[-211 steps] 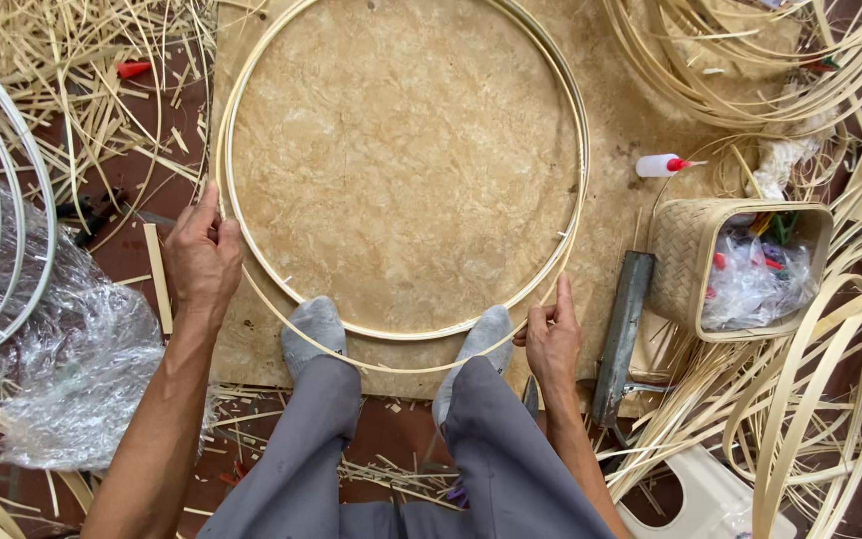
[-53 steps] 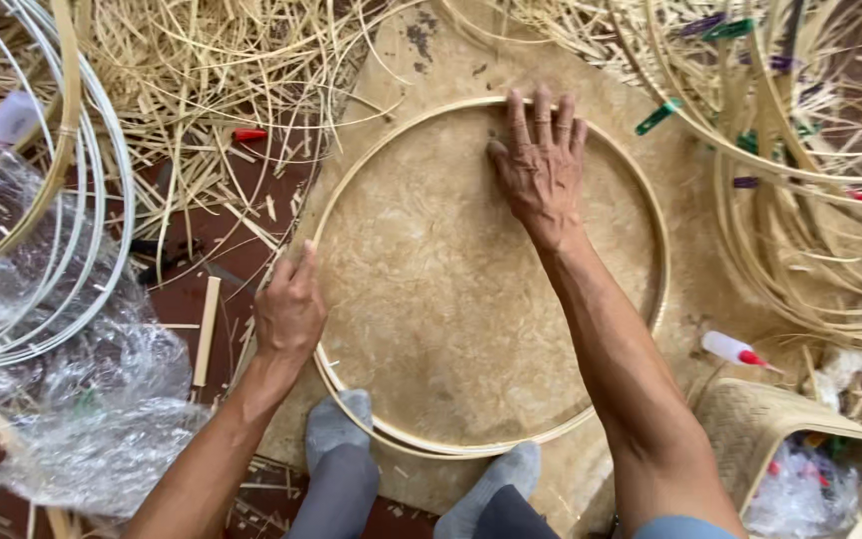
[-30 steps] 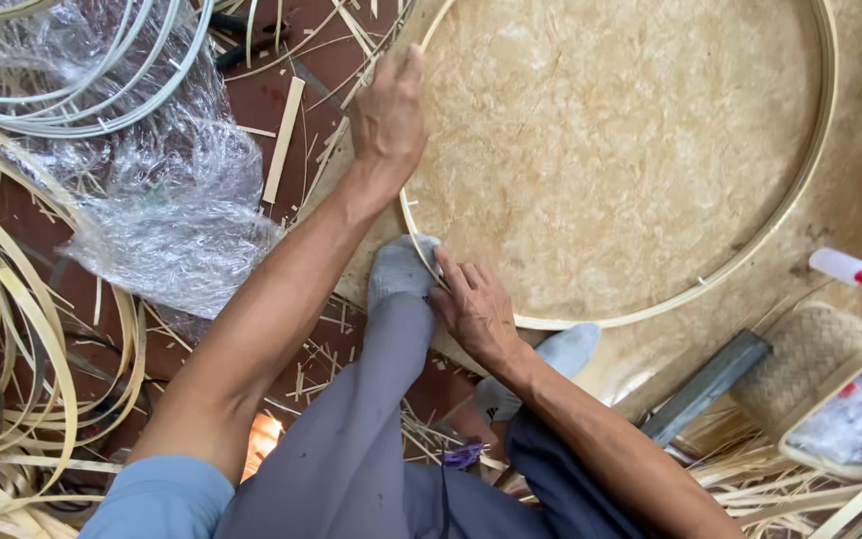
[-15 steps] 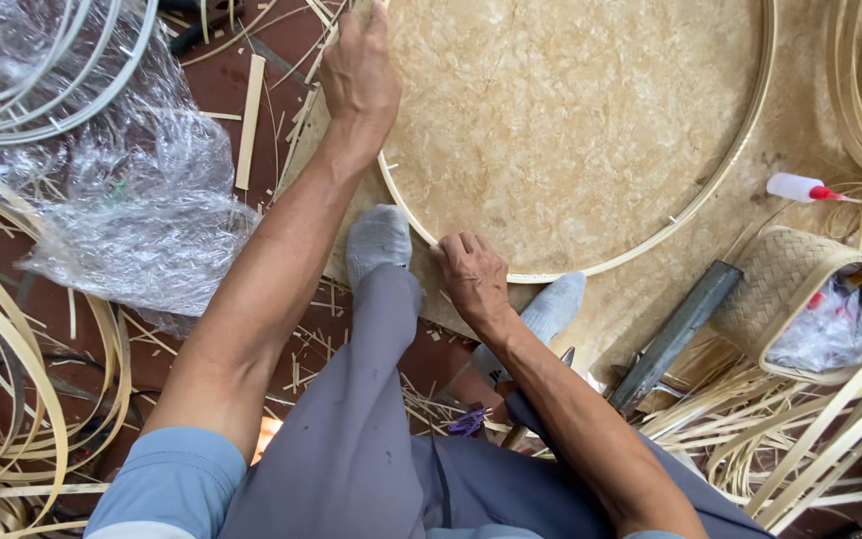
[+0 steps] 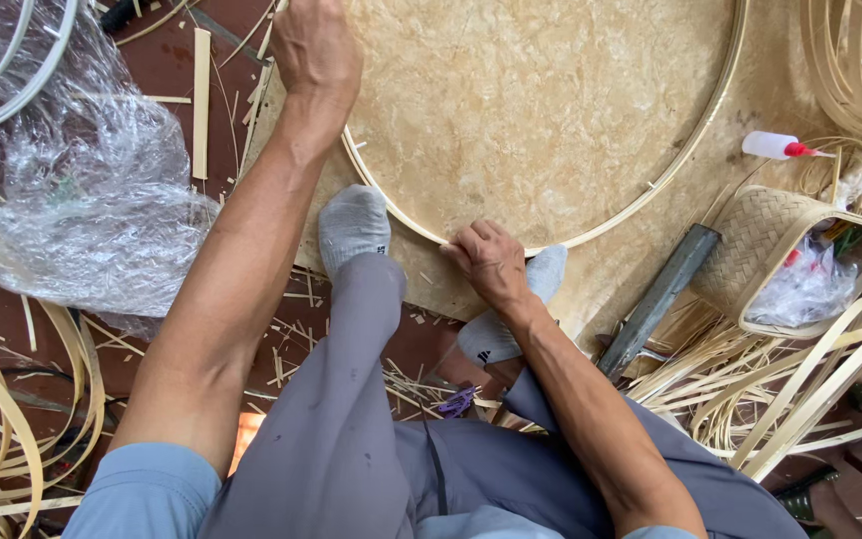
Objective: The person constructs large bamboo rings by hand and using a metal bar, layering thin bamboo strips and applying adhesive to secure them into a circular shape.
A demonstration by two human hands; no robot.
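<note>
A large thin bamboo hoop (image 5: 650, 190), pale and smooth, lies flat on a rough, speckled tan board (image 5: 541, 110) set on the floor; only its lower arc shows, curving from the upper left round to the upper right. The right hand (image 5: 489, 262) presses on the hoop's near edge, its grip curled tight with fingertips pinching the strip against the board. The left hand (image 5: 313, 48) rests on the hoop's left side, knuckles up; how far its grip closes on the strip cannot be told. Two grey-socked feet (image 5: 353, 225) sit at the board's near edge, one on either side of the right hand. Crinkled clear plastic wrap (image 5: 82, 200) lies left. To the right sit one woven basket (image 5: 765, 250), one white squeeze bottle (image 5: 775, 147) with a red tip, one dark metal bar (image 5: 660, 294), and many loose flat bamboo strips (image 5: 810, 389).
</note>
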